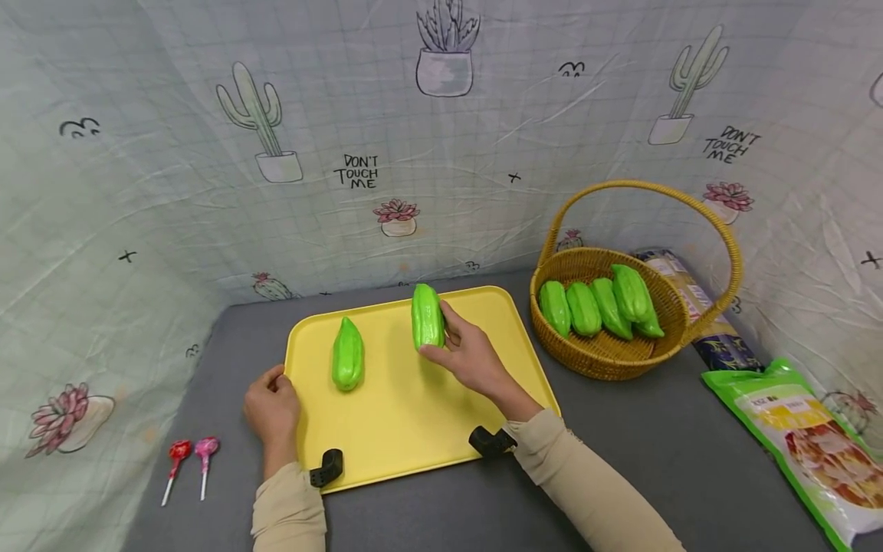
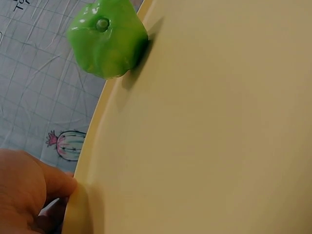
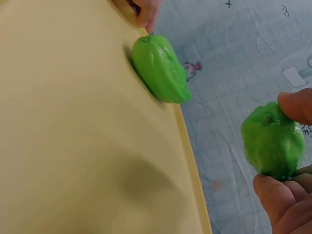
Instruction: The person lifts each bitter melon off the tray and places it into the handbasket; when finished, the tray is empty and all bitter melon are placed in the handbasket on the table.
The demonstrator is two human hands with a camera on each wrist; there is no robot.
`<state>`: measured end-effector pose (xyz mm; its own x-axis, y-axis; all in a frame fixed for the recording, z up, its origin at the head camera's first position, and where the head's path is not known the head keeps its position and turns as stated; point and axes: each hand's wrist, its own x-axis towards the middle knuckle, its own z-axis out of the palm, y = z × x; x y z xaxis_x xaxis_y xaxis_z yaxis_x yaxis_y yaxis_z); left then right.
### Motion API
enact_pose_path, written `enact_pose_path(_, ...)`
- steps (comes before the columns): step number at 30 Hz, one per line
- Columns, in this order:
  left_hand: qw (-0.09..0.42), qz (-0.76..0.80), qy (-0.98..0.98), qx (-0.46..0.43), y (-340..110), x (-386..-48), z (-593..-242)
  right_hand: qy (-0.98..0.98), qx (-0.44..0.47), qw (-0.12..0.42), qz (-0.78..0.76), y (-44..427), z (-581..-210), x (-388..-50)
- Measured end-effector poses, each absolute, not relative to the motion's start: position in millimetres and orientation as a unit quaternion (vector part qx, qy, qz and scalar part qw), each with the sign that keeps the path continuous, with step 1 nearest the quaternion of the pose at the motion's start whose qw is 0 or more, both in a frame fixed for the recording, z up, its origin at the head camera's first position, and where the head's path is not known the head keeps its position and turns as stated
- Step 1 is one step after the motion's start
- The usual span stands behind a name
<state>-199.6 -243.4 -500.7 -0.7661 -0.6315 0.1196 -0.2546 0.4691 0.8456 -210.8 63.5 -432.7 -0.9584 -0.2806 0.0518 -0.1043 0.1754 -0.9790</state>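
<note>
A yellow tray (image 1: 393,429) lies on the dark table. My left hand (image 1: 273,402) grips its left rim, the thumb (image 2: 61,184) against the edge in the left wrist view. On the tray's left part lies one glossy, ribbed green pepper (image 1: 348,356), pointed at its far end. My right hand (image 1: 472,354) holds another green pepper (image 1: 428,317) above the tray, thumb on one side and fingers on the other. In the right wrist view this held pepper (image 3: 273,141) shows its stem end.
A wicker basket (image 1: 607,368) with a tall handle stands at the back right, with several green peppers (image 1: 584,309) inside. Behind it leans a patterned package (image 1: 724,345). A green food bag (image 1: 793,437) lies at the right. Two lollipops (image 1: 179,451) lie at the left.
</note>
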Motion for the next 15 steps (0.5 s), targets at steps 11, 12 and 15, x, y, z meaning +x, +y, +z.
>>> enact_pose_path(11,0.208,-0.442,-0.830,0.268,-245,-200,-498,0.769,-0.125,0.069,-0.623,83,-422,-210)
enact_pose_path(12,0.208,-0.443,-0.830,0.269,-245,-200,-499,0.768,-0.124,0.067,-0.625,85,-422,-210)
enact_pose_path(15,0.204,-0.442,-0.830,0.271,-245,-200,-498,0.763,-0.125,0.065,-0.631,93,-419,-210)
